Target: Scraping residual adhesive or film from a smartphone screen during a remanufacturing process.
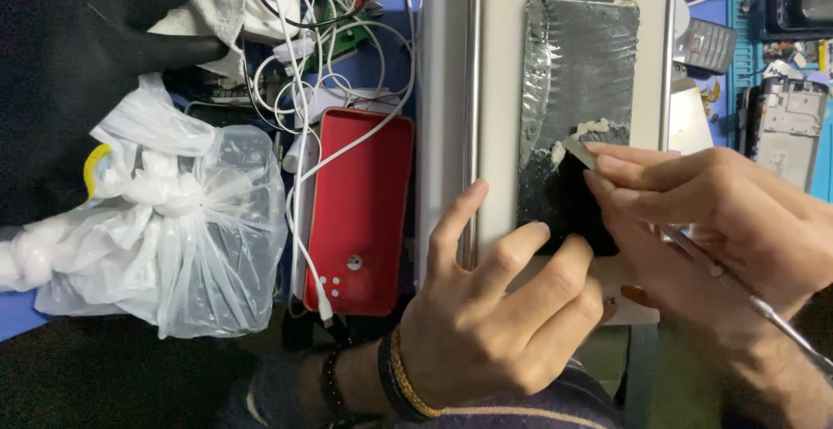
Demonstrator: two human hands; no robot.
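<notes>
right hand (711,221) fingers clamped on a scraper tool (580,153); left hand (495,307) fingers spread, steadying the phone panel (577,91). lower corner scraped dark; film covers the rest.

red phone case (360,221), tangled white cables (325,56), knotted clear plastic bag (186,238), black glove (104,39)

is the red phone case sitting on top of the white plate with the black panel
No, the red phone case lies left of the white plate, beside it under white cables.
</notes>
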